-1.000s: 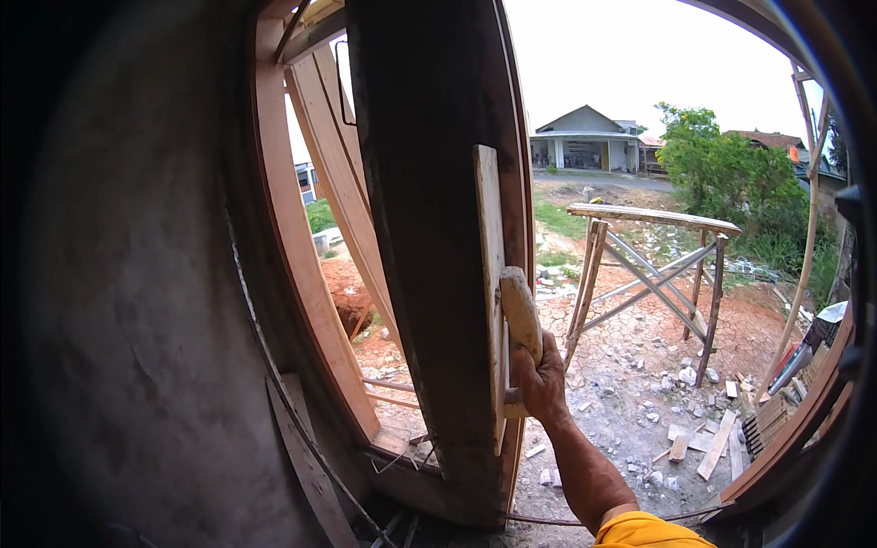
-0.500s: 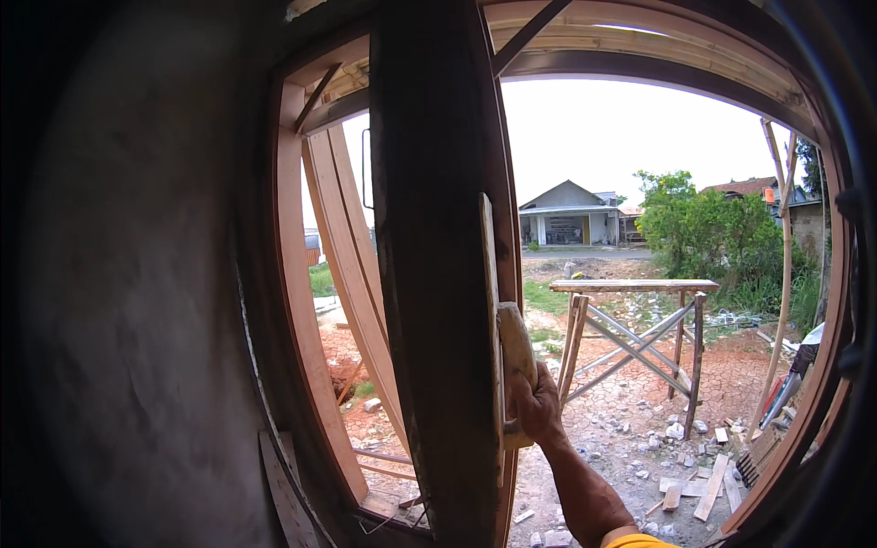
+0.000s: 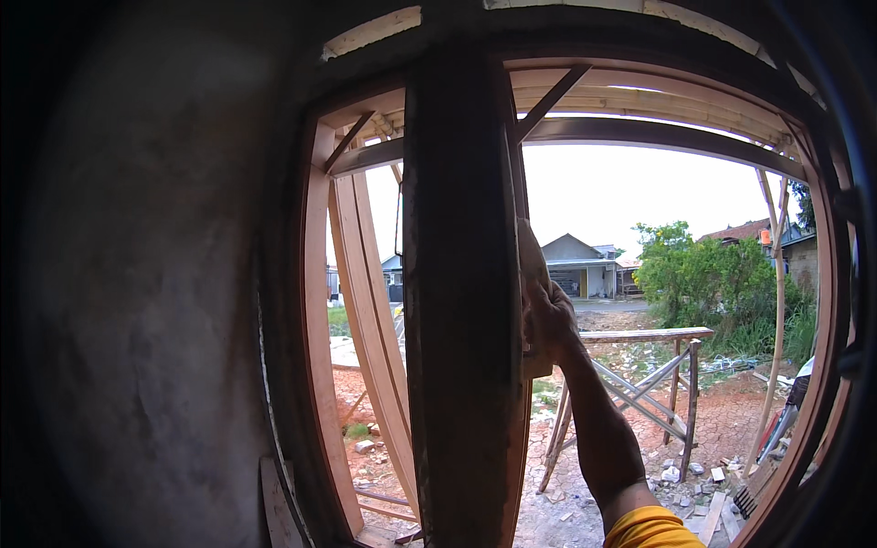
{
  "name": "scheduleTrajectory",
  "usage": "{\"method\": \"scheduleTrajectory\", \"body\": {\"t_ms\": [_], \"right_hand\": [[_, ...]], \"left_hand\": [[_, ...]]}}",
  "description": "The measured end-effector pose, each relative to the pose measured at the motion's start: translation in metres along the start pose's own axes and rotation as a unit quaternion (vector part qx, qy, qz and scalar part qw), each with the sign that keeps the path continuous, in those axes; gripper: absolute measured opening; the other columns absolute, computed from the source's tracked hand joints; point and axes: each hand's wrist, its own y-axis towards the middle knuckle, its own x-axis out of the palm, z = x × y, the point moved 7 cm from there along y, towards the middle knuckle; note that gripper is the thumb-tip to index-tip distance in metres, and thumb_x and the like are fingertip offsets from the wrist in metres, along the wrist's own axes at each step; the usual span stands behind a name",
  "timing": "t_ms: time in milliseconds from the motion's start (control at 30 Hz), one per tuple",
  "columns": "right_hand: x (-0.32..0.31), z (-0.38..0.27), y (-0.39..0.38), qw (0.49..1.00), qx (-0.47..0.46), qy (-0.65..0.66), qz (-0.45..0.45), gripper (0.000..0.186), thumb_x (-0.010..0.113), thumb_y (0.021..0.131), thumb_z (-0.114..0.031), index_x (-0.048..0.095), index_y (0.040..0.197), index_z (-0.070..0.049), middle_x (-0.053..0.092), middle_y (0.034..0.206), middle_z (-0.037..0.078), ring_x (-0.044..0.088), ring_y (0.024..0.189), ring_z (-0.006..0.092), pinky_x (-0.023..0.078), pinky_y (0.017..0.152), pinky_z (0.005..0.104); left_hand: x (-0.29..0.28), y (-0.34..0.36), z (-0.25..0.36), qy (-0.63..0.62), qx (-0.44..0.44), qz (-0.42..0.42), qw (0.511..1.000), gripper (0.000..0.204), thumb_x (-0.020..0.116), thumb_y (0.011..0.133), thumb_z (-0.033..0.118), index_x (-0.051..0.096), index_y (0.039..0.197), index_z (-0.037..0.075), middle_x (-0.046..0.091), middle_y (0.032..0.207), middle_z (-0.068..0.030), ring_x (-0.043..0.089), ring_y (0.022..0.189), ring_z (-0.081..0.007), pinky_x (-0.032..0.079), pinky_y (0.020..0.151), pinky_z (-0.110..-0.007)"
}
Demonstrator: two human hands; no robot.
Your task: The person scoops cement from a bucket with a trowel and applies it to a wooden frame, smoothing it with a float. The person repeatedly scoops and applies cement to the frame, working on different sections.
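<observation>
My right hand [image 3: 546, 315] is raised against the right edge of a dark upright wooden post [image 3: 461, 301] in the middle of a window frame. It presses a pale, flat sanding block or pad [image 3: 532, 251] against that edge; only a sliver of the pad shows above my fingers. My forearm runs down to a yellow sleeve [image 3: 650, 530] at the lower edge. My left hand is out of the picture.
A rough dark plastered wall [image 3: 137, 292] fills the left. An opened wooden sash [image 3: 365, 310] leans outward at the left of the post. Outside stand a wooden trestle [image 3: 639, 384], rubble on red earth, green bushes and a house.
My right hand and the pad have slid up along the post's edge, from low on the frame to mid height. My view has tilted upward, showing the frame's top.
</observation>
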Motion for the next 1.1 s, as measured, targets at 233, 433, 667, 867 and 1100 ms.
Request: {"method": "scheduleTrajectory", "body": {"t_ms": [233, 433, 667, 867, 1100], "right_hand": [[0.003, -0.037, 0.065, 1.000, -0.003, 0.000, 0.005, 0.042, 0.059, 0.105, -0.049, 0.056, 0.107, -0.008, 0.054, 0.059, 0.001, 0.054, 0.045, 0.0129, 0.043, 0.040, 0.0307], [0.006, -0.075, 0.098, 0.999, -0.031, -0.011, -0.001, 0.047, 0.058, 0.104, -0.054, 0.056, 0.109, -0.008, 0.054, 0.063, 0.001, 0.053, 0.046, 0.0133, 0.046, 0.044, 0.0311], [0.018, -0.114, 0.152, 0.997, -0.070, -0.014, -0.032, 0.052, 0.058, 0.103, -0.056, 0.058, 0.113, -0.005, 0.055, 0.067, 0.004, 0.058, 0.054, 0.0162, 0.050, 0.049, 0.0333], [0.024, -0.151, 0.193, 0.986, -0.138, -0.032, -0.086, 0.053, 0.057, 0.104, -0.055, 0.061, 0.106, -0.002, 0.056, 0.067, 0.004, 0.058, 0.054, 0.0164, 0.050, 0.050, 0.0319], [0.034, -0.196, 0.236, 0.977, -0.181, -0.039, -0.107, 0.042, 0.059, 0.105, -0.041, 0.065, 0.106, 0.001, 0.061, 0.075, 0.006, 0.063, 0.059, 0.0156, 0.053, 0.051, 0.0309]], "left_hand": [[-0.008, 0.006, -0.009, -0.015, -0.010, 0.012, 1.000, 0.065, 0.053, 0.096, 0.066, 0.048, 0.124, 0.007, 0.043, 0.118, -0.0121, 0.038, 0.105, -0.0241, 0.030, 0.088, -0.038], [-0.010, 0.013, -0.020, -0.023, -0.025, 0.020, 0.999, 0.062, 0.054, 0.096, 0.065, 0.049, 0.120, 0.008, 0.044, 0.115, -0.0111, 0.039, 0.101, -0.0230, 0.030, 0.085, -0.037], [-0.015, 0.019, -0.031, -0.032, -0.041, 0.031, 0.998, 0.059, 0.056, 0.097, 0.063, 0.050, 0.117, 0.008, 0.046, 0.110, -0.0098, 0.040, 0.096, -0.0218, 0.031, 0.081, -0.037], [-0.022, 0.020, -0.038, -0.037, -0.049, 0.041, 0.997, 0.056, 0.057, 0.097, 0.061, 0.052, 0.114, 0.008, 0.047, 0.106, -0.0087, 0.041, 0.092, -0.0207, 0.032, 0.078, -0.036], [-0.029, 0.023, -0.043, -0.038, -0.068, 0.048, 0.996, 0.053, 0.059, 0.097, 0.059, 0.053, 0.110, 0.008, 0.048, 0.102, -0.0074, 0.043, 0.087, -0.0194, 0.033, 0.074, -0.035]]}}
